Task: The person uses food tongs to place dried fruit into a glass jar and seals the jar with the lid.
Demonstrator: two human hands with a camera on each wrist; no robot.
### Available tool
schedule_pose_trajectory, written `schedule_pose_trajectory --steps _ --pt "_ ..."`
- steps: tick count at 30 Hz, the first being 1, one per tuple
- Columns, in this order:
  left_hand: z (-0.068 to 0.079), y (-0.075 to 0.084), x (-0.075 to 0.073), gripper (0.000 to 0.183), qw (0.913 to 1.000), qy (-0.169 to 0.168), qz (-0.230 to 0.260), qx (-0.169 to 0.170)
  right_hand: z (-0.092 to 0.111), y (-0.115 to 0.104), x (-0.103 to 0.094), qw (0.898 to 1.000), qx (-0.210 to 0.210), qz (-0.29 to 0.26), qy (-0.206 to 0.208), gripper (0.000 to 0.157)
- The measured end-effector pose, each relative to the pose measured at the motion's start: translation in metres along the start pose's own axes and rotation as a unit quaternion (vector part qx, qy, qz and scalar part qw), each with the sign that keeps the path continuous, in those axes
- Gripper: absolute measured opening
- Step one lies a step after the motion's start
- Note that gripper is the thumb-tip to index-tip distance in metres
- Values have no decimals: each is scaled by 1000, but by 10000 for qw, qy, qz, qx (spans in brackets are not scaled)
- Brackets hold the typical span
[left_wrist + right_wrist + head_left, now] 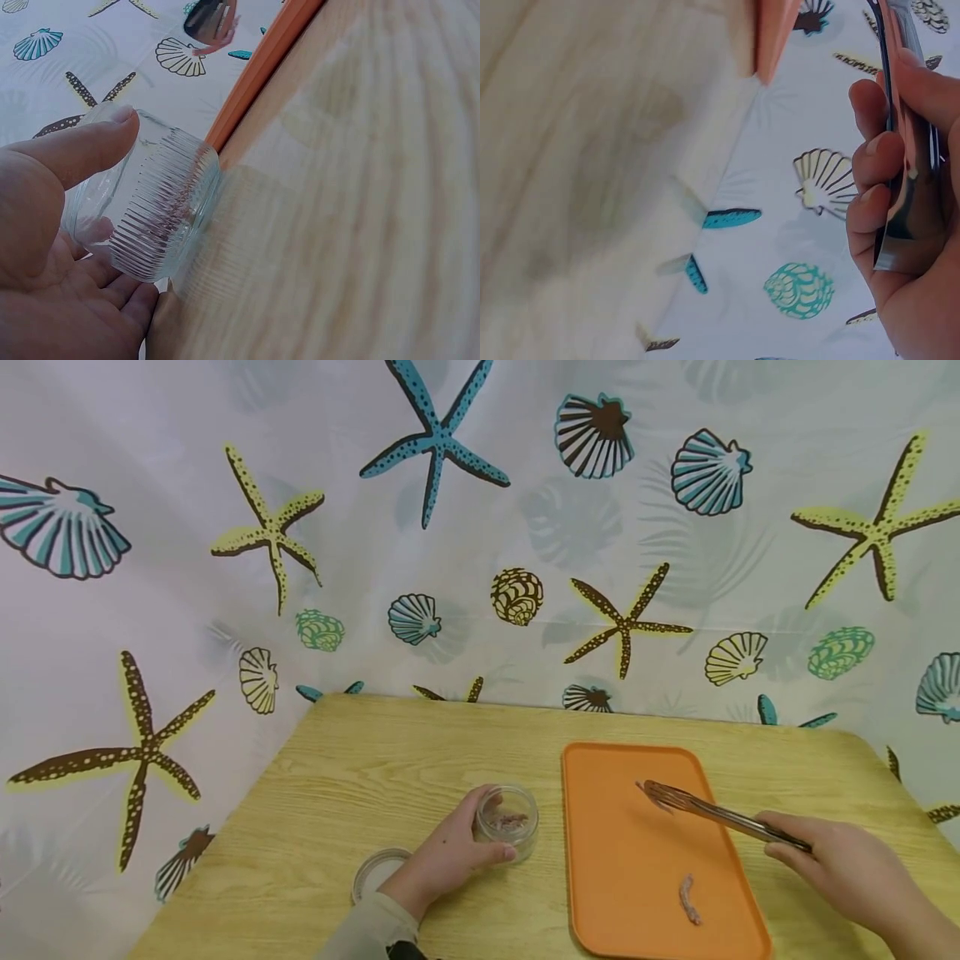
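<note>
"What are the left hand's point(450, 852) fingers doing?"

"They're curled around the glass jar point(517, 835), thumb on the near side and the others round the far side. It stands upright on the bench point(360, 793), left of the orange tray point(618, 868), with some brownish bits inside."

"And the right hand point(840, 868)?"

"Its fingers are clamped on the handle of the metal tongs point(738, 817), thumb against one arm, the rest wrapped round the other side. The tips hang over the far part of the tray."

"Anything at those tips?"

"A pinkish strip point(221, 45), poking out beside them. How tightly they squeeze it, I can't tell."

"Other pieces?"

"A second strip point(688, 900) lies on the tray, nearer the person. The round lid point(373, 872) is on the bench, partly hidden by the left wrist."
</note>
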State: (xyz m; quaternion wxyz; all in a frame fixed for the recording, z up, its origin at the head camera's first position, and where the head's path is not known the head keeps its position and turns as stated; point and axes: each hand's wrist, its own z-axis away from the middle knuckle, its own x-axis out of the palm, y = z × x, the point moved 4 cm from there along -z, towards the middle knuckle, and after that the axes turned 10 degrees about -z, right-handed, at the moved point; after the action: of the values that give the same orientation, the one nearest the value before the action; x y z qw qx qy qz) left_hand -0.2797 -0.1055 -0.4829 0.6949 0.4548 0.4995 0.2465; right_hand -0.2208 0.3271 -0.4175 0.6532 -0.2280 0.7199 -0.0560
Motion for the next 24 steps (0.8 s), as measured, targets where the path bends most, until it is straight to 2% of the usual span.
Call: schedule_pose_trajectory --steps 6,12,18,24 --pt "-1 -1 0 91 10000 9 -11 55 -5 -32 -3 9985 -441 -128 292 39" --pt "0 2 0 92 10000 -17 60 54 -12 -68 1 9925 -1029 -375 551 34" --pt "0 4 0 91 10000 16 37 79 -23 -101 7 9835 -1545 -767 542 34" --pt "0 3 1 89 10000 59 -15 53 -33 -119 14 9791 -1843 -706 494 35"
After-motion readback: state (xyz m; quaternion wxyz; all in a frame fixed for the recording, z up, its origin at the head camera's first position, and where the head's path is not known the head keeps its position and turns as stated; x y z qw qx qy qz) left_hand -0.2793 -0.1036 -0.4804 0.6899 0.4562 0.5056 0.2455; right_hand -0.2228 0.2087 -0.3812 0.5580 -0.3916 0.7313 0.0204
